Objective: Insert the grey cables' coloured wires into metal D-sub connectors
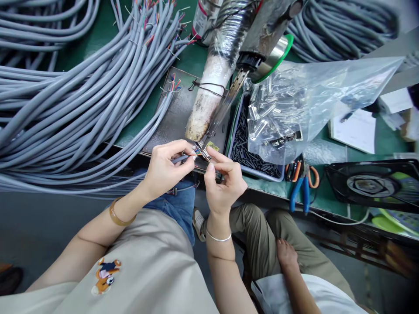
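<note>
My left hand (168, 168) pinches the end of a grey cable (179, 159), its thin coloured wires fanned out to the right. My right hand (225, 176) holds a small metal connector (205, 154) between thumb and fingers. The coloured wires reach the connector; whether they are joined to it is too small to tell. Just above the hands are the tip of a soldering iron (225, 102) and a wrapped tube (209, 91) with a burnt end. Both hands are over the front edge of a dark metal plate (178, 109).
Grey cables (81, 104) cover the left side. A bin (280, 176) of black tubes lies under a plastic bag (327, 87) of metal parts. Blue-handled pliers (301, 192), a fan (373, 185) and a solder spool (273, 59) stand right. A person's hand (287, 254) rests on their leg.
</note>
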The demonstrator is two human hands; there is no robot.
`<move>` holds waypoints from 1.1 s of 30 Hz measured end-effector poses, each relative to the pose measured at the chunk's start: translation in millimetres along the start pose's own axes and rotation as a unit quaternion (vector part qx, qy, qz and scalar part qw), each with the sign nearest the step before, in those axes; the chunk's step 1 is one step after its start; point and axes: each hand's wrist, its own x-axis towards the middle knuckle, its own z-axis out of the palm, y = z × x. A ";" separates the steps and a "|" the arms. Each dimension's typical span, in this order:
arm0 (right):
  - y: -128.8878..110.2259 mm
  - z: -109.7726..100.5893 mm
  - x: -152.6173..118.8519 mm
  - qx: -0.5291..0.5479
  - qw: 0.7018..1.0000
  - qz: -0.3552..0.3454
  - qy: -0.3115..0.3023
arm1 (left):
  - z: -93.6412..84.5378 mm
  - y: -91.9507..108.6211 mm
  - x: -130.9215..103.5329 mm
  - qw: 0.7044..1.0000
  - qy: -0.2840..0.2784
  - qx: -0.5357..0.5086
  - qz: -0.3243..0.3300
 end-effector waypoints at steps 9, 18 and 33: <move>-0.7 0.0 4.2 0.007 1.000 -0.028 0.011 | 0.5 6.1 3.0 0.996 0.028 0.029 0.074; -3.1 -2.5 5.2 -0.027 0.997 -0.067 0.010 | -0.9 8.3 1.6 0.996 0.021 0.049 0.067; -4.5 0.5 -4.9 0.050 0.998 0.035 0.005 | 2.2 11.0 -3.5 0.994 0.038 -0.073 -0.077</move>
